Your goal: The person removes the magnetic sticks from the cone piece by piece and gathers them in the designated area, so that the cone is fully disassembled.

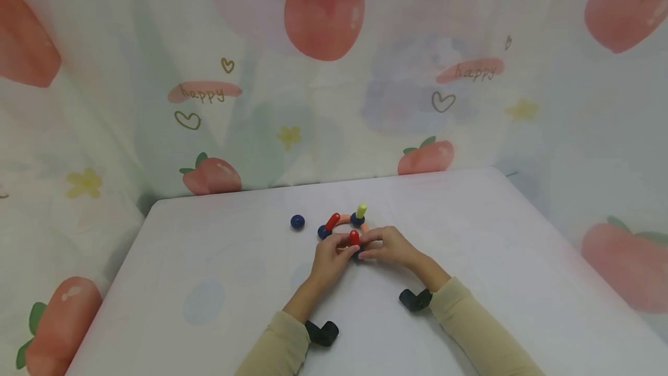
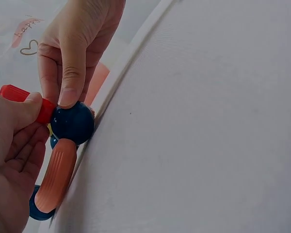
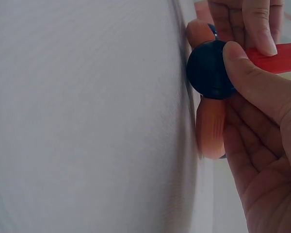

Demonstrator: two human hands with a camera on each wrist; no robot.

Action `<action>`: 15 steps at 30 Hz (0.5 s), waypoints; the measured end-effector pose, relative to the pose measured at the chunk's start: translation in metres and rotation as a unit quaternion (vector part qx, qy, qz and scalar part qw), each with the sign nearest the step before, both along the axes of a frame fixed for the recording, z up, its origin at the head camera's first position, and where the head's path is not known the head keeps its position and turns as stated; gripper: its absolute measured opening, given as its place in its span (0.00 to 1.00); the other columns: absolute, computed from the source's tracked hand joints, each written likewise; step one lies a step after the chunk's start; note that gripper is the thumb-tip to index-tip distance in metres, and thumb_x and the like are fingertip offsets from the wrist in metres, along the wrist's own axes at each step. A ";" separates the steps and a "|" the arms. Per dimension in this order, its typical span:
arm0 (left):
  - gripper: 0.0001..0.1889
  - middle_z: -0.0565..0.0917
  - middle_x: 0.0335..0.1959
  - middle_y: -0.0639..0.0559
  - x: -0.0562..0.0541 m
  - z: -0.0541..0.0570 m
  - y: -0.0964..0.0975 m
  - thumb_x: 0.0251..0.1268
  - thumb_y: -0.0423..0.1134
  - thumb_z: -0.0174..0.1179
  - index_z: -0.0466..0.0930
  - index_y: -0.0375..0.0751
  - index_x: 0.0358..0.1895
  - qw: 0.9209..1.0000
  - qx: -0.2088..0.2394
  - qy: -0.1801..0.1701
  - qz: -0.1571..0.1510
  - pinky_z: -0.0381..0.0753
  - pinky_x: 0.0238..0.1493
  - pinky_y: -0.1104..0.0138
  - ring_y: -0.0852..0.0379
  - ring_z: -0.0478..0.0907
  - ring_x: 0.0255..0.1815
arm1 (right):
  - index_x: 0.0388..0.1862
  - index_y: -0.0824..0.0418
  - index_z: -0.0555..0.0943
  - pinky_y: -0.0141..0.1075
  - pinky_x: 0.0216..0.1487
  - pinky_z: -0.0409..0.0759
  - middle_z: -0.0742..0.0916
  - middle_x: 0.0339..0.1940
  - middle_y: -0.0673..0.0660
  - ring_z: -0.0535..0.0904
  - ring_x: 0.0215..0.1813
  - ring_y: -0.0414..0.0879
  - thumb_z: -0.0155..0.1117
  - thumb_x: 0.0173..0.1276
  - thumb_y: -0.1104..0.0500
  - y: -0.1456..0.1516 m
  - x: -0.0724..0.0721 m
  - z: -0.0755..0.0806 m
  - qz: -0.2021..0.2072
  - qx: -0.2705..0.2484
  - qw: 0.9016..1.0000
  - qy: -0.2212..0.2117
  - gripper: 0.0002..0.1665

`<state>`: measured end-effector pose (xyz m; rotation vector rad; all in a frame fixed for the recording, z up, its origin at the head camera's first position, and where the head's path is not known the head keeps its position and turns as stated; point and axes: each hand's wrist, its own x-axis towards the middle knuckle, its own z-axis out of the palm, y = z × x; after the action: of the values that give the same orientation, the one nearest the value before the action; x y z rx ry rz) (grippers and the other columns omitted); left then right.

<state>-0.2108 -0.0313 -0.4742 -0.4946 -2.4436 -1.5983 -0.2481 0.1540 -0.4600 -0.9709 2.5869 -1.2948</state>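
Near the middle of the table, my left hand (image 1: 327,260) pinches a short red rod (image 3: 277,58) between thumb and fingers. My right hand (image 1: 390,246) holds the dark blue ball (image 2: 72,124) at the rod's base, its thumb pressed on the ball. Curved orange pieces (image 2: 57,174) join this ball on both sides, forming a ring with other blue balls. On the ring's far side, a second red rod (image 1: 333,221) leans from one ball, and a yellow-green rod (image 1: 361,210) stands in another. The hands partly cover the near side of the ring.
A loose dark blue ball (image 1: 297,222) lies left of the ring on the white table (image 1: 219,266). Behind the table's back edge hangs a fruit-patterned cloth (image 1: 323,103). Black wrist devices (image 1: 322,334) sit at both sleeves (image 1: 480,324).
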 end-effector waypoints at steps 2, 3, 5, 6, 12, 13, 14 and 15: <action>0.14 0.82 0.41 0.50 0.001 0.000 -0.001 0.57 0.37 0.63 0.79 0.37 0.47 1.000 0.005 0.004 0.001 0.77 0.41 0.72 0.59 0.78 0.40 | 0.40 0.63 0.84 0.46 0.51 0.75 0.86 0.37 0.51 0.80 0.45 0.46 0.73 0.51 0.58 0.000 0.001 0.000 0.002 0.001 1.000 0.002 0.17; 0.14 0.82 0.41 0.51 0.002 0.002 -0.001 0.58 0.37 0.63 0.80 0.37 0.47 1.000 0.010 0.009 0.006 0.77 0.40 0.72 0.60 0.78 0.41 | 0.40 0.63 0.84 0.45 0.51 0.75 0.86 0.37 0.51 0.80 0.45 0.46 0.73 0.51 0.58 0.000 0.001 0.000 0.003 0.000 1.000 -0.001 0.17; 0.14 0.82 0.40 0.51 0.003 0.009 -0.003 0.57 0.37 0.63 0.80 0.38 0.46 0.999 0.019 0.037 0.016 0.77 0.41 0.70 0.59 0.77 0.41 | 0.41 0.63 0.84 0.44 0.51 0.75 0.86 0.37 0.51 0.80 0.45 0.45 0.72 0.51 0.59 -0.001 0.002 0.001 0.008 0.001 1.000 0.000 0.17; 0.14 0.82 0.40 0.52 0.003 0.014 -0.003 0.57 0.37 0.63 0.80 0.38 0.46 0.998 0.025 0.054 0.019 0.77 0.41 0.69 0.59 0.77 0.41 | 0.41 0.63 0.84 0.43 0.50 0.75 0.86 0.37 0.51 0.80 0.45 0.45 0.72 0.52 0.60 -0.001 0.002 0.001 0.011 0.001 1.000 0.000 0.17; 0.14 0.81 0.39 0.52 0.002 0.047 -0.009 0.57 0.36 0.64 0.80 0.38 0.46 0.991 0.021 0.134 0.010 0.77 0.45 0.64 0.58 0.76 0.42 | 0.43 0.63 0.83 0.41 0.48 0.77 0.86 0.38 0.51 0.80 0.43 0.45 0.71 0.53 0.61 0.000 0.000 0.003 0.017 0.003 1.000 -0.002 0.17; 0.14 0.81 0.39 0.52 0.002 0.050 -0.010 0.56 0.36 0.64 0.80 0.38 0.46 0.991 0.017 0.131 0.008 0.76 0.45 0.65 0.59 0.76 0.42 | 0.43 0.63 0.83 0.41 0.48 0.77 0.86 0.38 0.51 0.80 0.43 0.45 0.71 0.53 0.61 0.000 0.000 0.003 0.017 0.003 1.000 -0.004 0.17; 0.13 0.81 0.39 0.52 0.002 0.051 -0.012 0.56 0.35 0.64 0.80 0.38 0.46 0.992 0.013 0.125 0.008 0.77 0.46 0.65 0.59 0.76 0.43 | 0.43 0.63 0.83 0.41 0.48 0.77 0.86 0.38 0.51 0.80 0.43 0.44 0.71 0.53 0.61 0.001 0.000 0.002 0.016 0.004 1.000 -0.007 0.17; 0.13 0.81 0.40 0.51 0.003 0.052 -0.013 0.56 0.35 0.64 0.80 0.38 0.46 0.993 0.014 0.115 0.010 0.77 0.46 0.64 0.59 0.76 0.43 | 0.44 0.63 0.83 0.42 0.49 0.77 0.86 0.38 0.51 0.80 0.43 0.45 0.71 0.53 0.60 0.001 -0.001 0.002 0.016 0.005 1.000 -0.009 0.17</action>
<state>-0.2081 -0.0442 -0.4226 -0.6109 -2.2465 -1.4769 -0.2486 0.1550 -0.4580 -0.9901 2.5516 -1.2755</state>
